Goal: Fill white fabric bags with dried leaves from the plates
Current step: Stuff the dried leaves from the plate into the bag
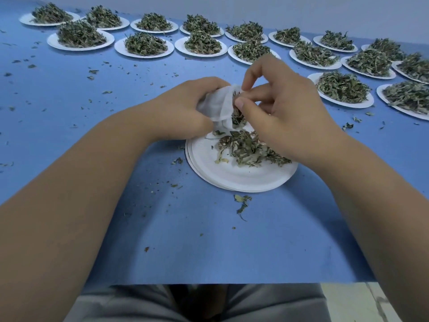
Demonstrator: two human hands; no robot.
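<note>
Seen from the head camera, a person seated at a blue table (209,240) works over a stack of white paper plates (236,180) that sits midway along the table, back from its near edge. The left hand (185,108) grips a white fabric bag (217,105), fingers curled round its bunched cloth, and holds it just above the stack's far rim. The right hand (285,108) meets it at the bag's open mouth, thumb and fingertips closed in a pinch on a tuft of dried leaves (250,147) – dark leaf shows inside the opening. The rest of that portion lies loose on the top plate, partly under the right hand. Along the far edge and towards the right edge, rows of heaped plates (80,36) stand close together, some overlapping. Leaf crumbs (242,203) are scattered across the table – a larger sprig lies just in front of the stack. Grey trousers (139,303) show below the near edge.
</note>
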